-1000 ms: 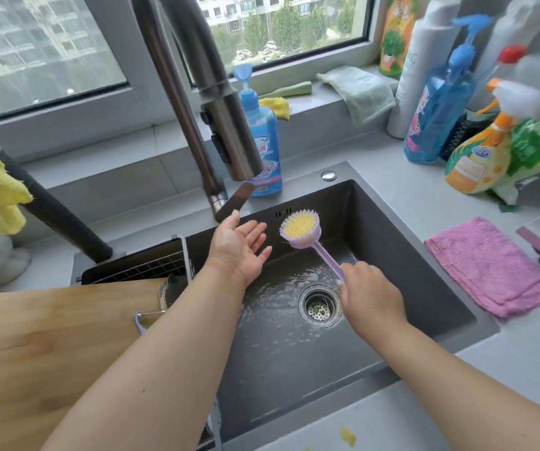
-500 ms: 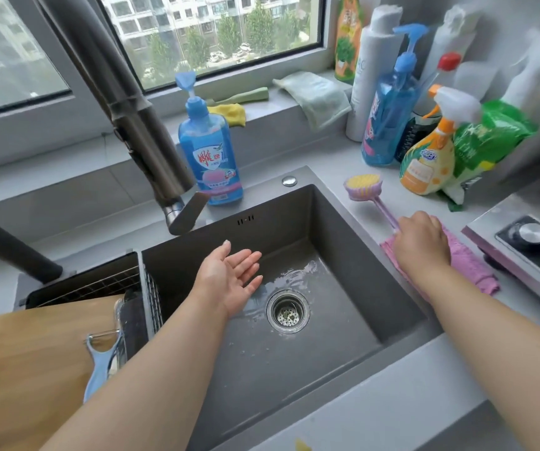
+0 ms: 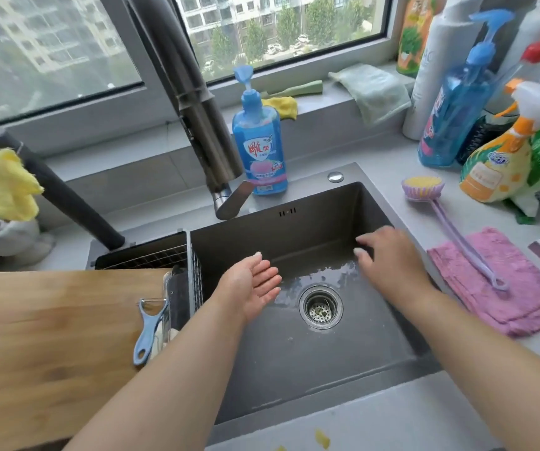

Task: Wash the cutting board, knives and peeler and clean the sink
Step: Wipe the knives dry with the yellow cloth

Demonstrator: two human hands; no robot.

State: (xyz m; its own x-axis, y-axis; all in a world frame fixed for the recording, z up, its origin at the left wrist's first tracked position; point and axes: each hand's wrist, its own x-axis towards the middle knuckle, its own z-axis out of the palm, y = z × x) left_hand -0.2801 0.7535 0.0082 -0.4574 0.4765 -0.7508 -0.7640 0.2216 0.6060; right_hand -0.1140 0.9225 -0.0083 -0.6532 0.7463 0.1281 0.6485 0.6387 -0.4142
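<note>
Both empty, the left hand (image 3: 251,284) cupped palm-up and the right hand (image 3: 389,258) spread, hover over the wet sink (image 3: 294,369), its scrubbing apparently done, brush (image 3: 451,229) on the counter, peeler (image 3: 149,330) on the cutting board (image 3: 50,336); rinsing hands likely needs the tap (image 3: 229,203) turned on.

You have one view, the head camera: it looks forward and steeply down into the sink (image 3: 389,323) from close above its near edge, facing the window (image 3: 281,30) beyond the far edge.
</note>
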